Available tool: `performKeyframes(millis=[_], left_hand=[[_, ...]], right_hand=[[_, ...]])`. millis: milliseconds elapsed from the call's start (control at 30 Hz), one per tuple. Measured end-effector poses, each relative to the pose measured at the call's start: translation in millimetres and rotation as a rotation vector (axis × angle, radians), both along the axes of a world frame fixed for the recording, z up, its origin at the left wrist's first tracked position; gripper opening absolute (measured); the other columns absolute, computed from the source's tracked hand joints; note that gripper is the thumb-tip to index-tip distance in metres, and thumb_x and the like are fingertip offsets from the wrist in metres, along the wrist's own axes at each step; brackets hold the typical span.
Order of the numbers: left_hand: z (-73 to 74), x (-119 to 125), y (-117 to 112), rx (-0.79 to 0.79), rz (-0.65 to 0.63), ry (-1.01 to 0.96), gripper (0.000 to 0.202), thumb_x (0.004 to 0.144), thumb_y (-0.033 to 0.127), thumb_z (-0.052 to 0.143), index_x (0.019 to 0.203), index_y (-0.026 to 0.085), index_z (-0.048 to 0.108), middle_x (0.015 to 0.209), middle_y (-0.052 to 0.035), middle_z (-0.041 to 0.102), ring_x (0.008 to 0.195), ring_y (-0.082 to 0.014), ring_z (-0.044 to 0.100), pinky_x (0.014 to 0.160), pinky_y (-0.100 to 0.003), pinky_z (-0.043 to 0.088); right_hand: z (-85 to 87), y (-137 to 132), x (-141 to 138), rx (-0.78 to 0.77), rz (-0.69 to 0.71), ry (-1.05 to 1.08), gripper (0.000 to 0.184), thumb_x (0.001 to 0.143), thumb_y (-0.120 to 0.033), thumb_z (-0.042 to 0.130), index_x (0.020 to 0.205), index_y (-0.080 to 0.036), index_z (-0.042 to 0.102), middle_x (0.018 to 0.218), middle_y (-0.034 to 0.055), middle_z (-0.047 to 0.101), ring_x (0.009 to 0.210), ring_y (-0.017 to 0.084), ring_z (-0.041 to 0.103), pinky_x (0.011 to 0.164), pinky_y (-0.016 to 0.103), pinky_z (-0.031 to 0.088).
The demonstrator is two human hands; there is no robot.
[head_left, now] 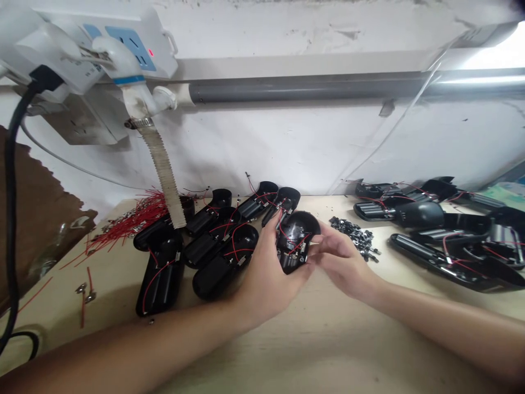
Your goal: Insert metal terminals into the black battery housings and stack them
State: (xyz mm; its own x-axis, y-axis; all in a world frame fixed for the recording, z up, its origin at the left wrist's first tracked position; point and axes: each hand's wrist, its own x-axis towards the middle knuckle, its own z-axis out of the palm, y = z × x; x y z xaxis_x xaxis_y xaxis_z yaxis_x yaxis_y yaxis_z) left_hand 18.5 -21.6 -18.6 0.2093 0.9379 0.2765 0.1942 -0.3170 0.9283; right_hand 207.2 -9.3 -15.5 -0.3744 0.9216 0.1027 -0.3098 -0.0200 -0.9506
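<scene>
My left hand [266, 279] is wrapped around a black plastic shell [296, 236] with red wires inside, holding it above the wooden bench [320, 339]. My right hand [340, 257] meets it from the right, fingers pinched at the shell's right edge, touching a small metal part there. A heap of similar black shells [213, 241] with red wires lies just left of my left hand. A small pile of dark little parts [356, 236] sits right behind my right hand.
More black shells [447, 235] lie at the right. Loose red wires [127, 221] are heaped at the back left. A flexible metal hose [166, 180] hangs from the wall fittings. A power strip [123, 41] and black cable [12, 219] are at the left.
</scene>
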Motion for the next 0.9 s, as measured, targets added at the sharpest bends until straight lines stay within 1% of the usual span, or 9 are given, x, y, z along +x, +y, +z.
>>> performKeyframes(millis=[133, 200, 300, 400, 567, 700, 767, 833, 900], left_hand=[[-0.6, 0.5, 0.2, 0.016, 0.005, 0.010, 0.095, 0.089, 0.030, 0.084, 0.167, 0.025, 0.028, 0.174, -0.0192, 0.040, 0.164, -0.0404, 0.036, 0.135, -0.073, 0.027], [-2.3, 0.7, 0.3, 0.023, 0.009, 0.013, 0.094, 0.089, 0.032, 0.085, 0.166, 0.026, 0.031, 0.173, -0.0187, 0.041, 0.164, -0.0412, 0.037, 0.134, -0.074, 0.028], [-6.0, 0.8, -0.7, 0.043, 0.031, 0.018, 0.098, 0.089, 0.034, 0.087, 0.169, 0.029, 0.029, 0.169, -0.0190, 0.045, 0.158, -0.0432, 0.044, 0.129, -0.075, 0.036], [-8.2, 0.7, -4.5, 0.090, 0.042, 0.063, 0.104, 0.093, 0.033, 0.083, 0.174, 0.031, 0.019, 0.167, -0.0198, 0.046, 0.153, -0.0432, 0.050, 0.123, -0.075, 0.045], [-3.3, -0.4, -16.0, 0.245, 0.013, 0.216, 0.103, 0.103, 0.030, 0.069, 0.177, 0.036, -0.002, 0.181, -0.0168, 0.026, 0.166, -0.0428, 0.032, 0.131, -0.075, 0.034], [4.4, -3.6, -27.4, 0.370, 0.037, 0.283, 0.101, 0.103, 0.026, 0.065, 0.178, 0.034, -0.002, 0.187, -0.0137, 0.009, 0.172, -0.0418, 0.017, 0.135, -0.071, 0.031], [8.2, -6.0, -32.1, 0.481, -0.006, 0.294, 0.094, 0.101, 0.022, 0.064, 0.177, 0.031, 0.009, 0.185, -0.0156, 0.015, 0.170, -0.0404, 0.024, 0.134, -0.067, 0.035], [12.1, -8.5, -34.7, 0.651, -0.107, 0.294, 0.081, 0.099, 0.020, 0.064, 0.171, 0.026, 0.027, 0.174, -0.0203, 0.039, 0.161, -0.0378, 0.043, 0.128, -0.061, 0.046], [15.7, -10.5, -34.6, 0.834, -0.236, 0.295, 0.061, 0.098, 0.019, 0.062, 0.158, 0.019, 0.047, 0.151, -0.0206, 0.064, 0.142, -0.0337, 0.064, 0.118, -0.053, 0.056]], right_hand=[[4.8, -2.3, -1.5, 0.016, -0.007, -0.030, 0.063, 0.087, -0.017, 0.079, 0.147, -0.032, 0.067, 0.099, 0.0008, 0.076, 0.082, 0.018, 0.070, 0.074, 0.031, 0.055], [6.8, -3.0, -2.6, 0.020, -0.033, -0.068, 0.065, 0.090, -0.022, 0.081, 0.151, -0.032, 0.063, 0.105, 0.0030, 0.077, 0.085, 0.019, 0.070, 0.075, 0.033, 0.056], [6.6, -1.8, -3.1, 0.031, -0.117, -0.072, 0.056, 0.089, -0.022, 0.082, 0.142, -0.031, 0.069, 0.104, 0.0027, 0.076, 0.082, 0.018, 0.068, 0.073, 0.033, 0.056], [5.9, 1.1, -2.6, 0.047, -0.284, -0.009, 0.046, 0.085, -0.017, 0.080, 0.128, -0.031, 0.074, 0.101, 0.0007, 0.075, 0.081, 0.017, 0.067, 0.073, 0.031, 0.057], [10.3, 6.8, 0.2, 0.049, -0.434, 0.074, 0.047, 0.082, -0.014, 0.079, 0.123, -0.034, 0.068, 0.112, -0.0005, 0.073, 0.087, 0.017, 0.068, 0.072, 0.032, 0.061], [21.3, 12.5, 4.3, 0.084, -0.441, 0.072, 0.049, 0.085, -0.018, 0.082, 0.126, -0.038, 0.062, 0.114, -0.0015, 0.070, 0.095, 0.019, 0.069, 0.080, 0.038, 0.067], [27.9, 15.1, 5.6, 0.064, -0.415, 0.037, 0.051, 0.086, -0.022, 0.085, 0.128, -0.039, 0.062, 0.122, -0.0013, 0.070, 0.098, 0.019, 0.071, 0.088, 0.043, 0.069], [34.0, 17.0, 5.1, 0.033, -0.375, 0.001, 0.053, 0.086, -0.026, 0.088, 0.130, -0.040, 0.062, 0.129, -0.0003, 0.070, 0.100, 0.019, 0.073, 0.095, 0.045, 0.069], [39.5, 18.3, 1.8, 0.021, -0.342, -0.022, 0.059, 0.084, -0.029, 0.092, 0.133, -0.039, 0.060, 0.131, 0.0005, 0.072, 0.099, 0.020, 0.077, 0.098, 0.046, 0.069]])
